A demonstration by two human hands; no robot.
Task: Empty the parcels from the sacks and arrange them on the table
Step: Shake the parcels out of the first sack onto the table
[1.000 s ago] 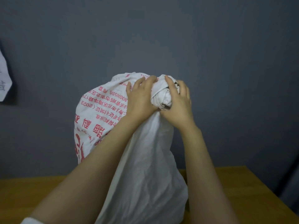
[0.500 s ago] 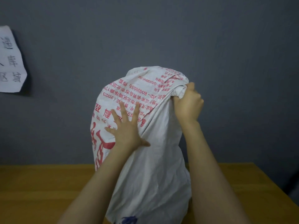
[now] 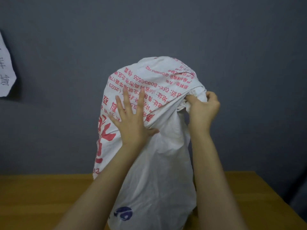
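A tall white sack [image 3: 159,163] with red printed text and a blue mark near its bottom stands upside down on the wooden table [image 3: 41,196]. My left hand [image 3: 131,120] lies flat against the sack's upper left side, fingers spread and straight. My right hand [image 3: 201,110] grips a bunched fold of the sack's cloth at its upper right. No parcels are visible; whatever the sack holds is hidden inside it.
A grey wall fills the background. A white paper sheet [image 3: 6,72] with handwriting hangs on the wall at the far left. The table's right edge [image 3: 279,203] runs diagonally toward the lower right.
My left hand has let go of the bunched top and now presses flat on the sack's side. My right hand kept its grip and shifted right. The sack looks fuller at the top.
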